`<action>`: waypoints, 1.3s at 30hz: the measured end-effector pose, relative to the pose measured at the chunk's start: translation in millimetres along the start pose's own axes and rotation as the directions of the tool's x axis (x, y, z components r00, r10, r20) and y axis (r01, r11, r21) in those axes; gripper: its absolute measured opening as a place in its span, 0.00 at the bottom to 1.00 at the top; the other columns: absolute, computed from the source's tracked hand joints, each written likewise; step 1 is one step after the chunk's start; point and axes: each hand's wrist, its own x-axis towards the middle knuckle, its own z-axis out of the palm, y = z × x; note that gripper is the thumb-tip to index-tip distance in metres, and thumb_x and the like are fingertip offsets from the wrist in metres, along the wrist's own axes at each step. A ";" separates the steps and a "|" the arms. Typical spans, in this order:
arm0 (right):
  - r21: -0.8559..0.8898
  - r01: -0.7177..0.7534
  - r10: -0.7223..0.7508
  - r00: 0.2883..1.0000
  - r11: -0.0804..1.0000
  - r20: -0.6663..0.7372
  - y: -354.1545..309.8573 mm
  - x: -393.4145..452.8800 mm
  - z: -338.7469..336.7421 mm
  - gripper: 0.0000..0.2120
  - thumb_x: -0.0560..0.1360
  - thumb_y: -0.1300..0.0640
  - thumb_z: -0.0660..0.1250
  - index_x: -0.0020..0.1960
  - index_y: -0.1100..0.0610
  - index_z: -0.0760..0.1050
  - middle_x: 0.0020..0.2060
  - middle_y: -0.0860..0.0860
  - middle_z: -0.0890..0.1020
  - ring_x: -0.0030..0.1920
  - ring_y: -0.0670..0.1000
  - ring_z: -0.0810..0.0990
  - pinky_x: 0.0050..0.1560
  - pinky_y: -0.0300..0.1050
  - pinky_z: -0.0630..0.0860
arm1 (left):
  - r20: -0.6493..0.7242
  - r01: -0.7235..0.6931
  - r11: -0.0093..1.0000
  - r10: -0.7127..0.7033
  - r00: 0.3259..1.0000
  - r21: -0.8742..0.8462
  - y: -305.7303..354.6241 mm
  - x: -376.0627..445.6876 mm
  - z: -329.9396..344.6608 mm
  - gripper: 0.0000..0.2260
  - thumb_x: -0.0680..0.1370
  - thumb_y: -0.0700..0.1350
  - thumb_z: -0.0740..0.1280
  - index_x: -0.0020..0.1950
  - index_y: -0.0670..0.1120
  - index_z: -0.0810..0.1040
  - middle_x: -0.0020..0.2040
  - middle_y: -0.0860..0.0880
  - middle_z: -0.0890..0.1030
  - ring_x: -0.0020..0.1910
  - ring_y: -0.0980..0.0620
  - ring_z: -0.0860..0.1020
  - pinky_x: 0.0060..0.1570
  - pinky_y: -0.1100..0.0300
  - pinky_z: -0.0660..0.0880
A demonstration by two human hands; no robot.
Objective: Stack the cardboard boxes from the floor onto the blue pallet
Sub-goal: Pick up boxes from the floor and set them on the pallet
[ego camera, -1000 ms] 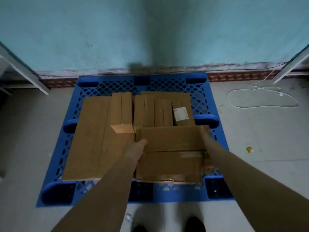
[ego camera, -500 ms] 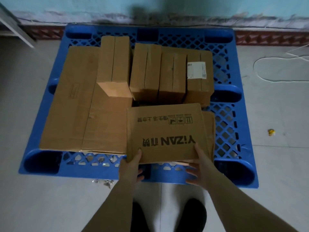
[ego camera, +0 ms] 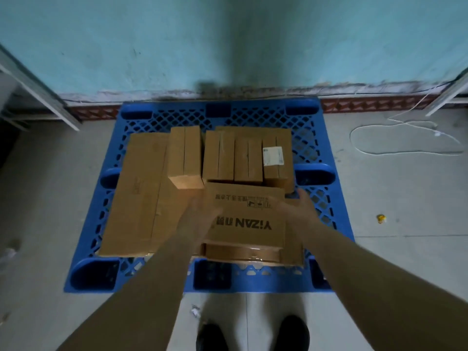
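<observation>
From the head camera, the printed box (ego camera: 247, 219) lies on top of another carton at the near right of the blue pallet (ego camera: 307, 138), its long axis running left to right, straight ahead between both hands. The left hand (ego camera: 200, 219) rests against its left end, the right hand (ego camera: 297, 210) against its right; fingers look fairly straight, though blur hides any curl. Both seem equally near.

Storeroom/warehouse corner: blue pallet (ego camera: 314, 138) w/ cardboard boxes (ego camera: 141, 193), bare concrete floor (ego camera: 405, 198) (scuffed teal wall (ego camera: 152, 41)).
</observation>
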 end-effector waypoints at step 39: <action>0.258 0.295 0.214 0.172 0.920 -0.962 59.8 -745.7 -177.5 0.38 0.66 0.51 0.76 0.71 0.53 0.62 0.66 0.54 0.70 0.56 0.51 0.71 0.55 0.45 0.70 | 0.998 -0.939 0.337 0.042 -0.056 -0.067 47.3 -635.5 157.4 0.23 0.72 0.55 0.67 0.66 0.54 0.68 0.56 0.50 0.74 0.47 0.50 0.73 0.43 0.55 0.74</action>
